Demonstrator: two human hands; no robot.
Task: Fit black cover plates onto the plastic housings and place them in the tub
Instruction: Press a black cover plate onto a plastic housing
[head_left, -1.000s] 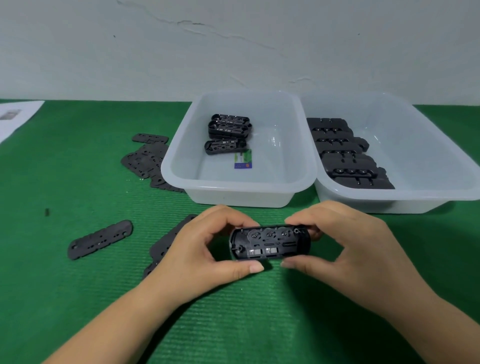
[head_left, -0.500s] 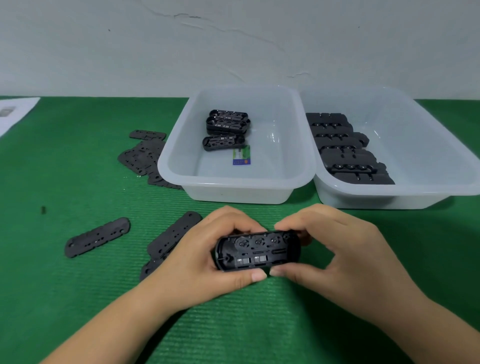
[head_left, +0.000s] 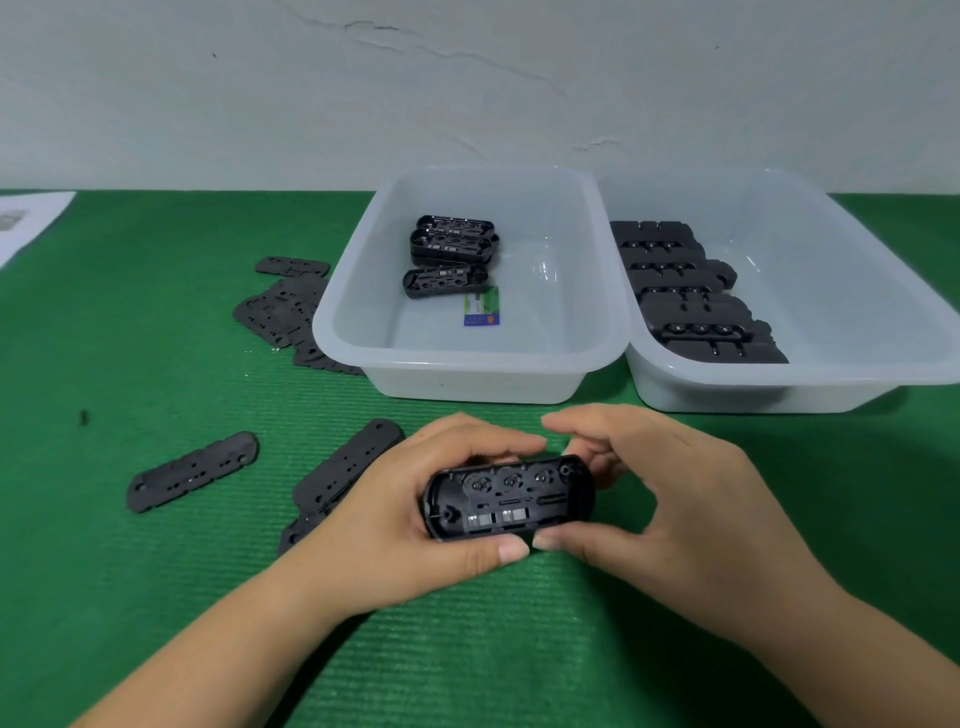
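Housing: lay lengthways between both hands, just above the green mat, near the desk's front edge and just in front of the left tub; its open side faced up, showing three round recesses and small metal contacts.
Left hand: gripped the housing's left end, fingers curled over the far edge, thumb along the near edge.
Right hand: pinched the right end, thumb under the near edge, touching the left thumb tip; forefinger arched over the far edge, other fingers loosely curled behind.
Left tub: translucent, mid-desk toward the back edge; held three housings in its far left part and a small coloured card.
Right tub: touching the left tub's right side; a row of black parts lay along its left wall.
Plates: one plate lay alone on the mat left of the hands; another lay partly under the left hand, with more beneath it; a loose pile sat beside the left tub's left wall.
Paper: at the desk's far left corner, cut off by the frame.
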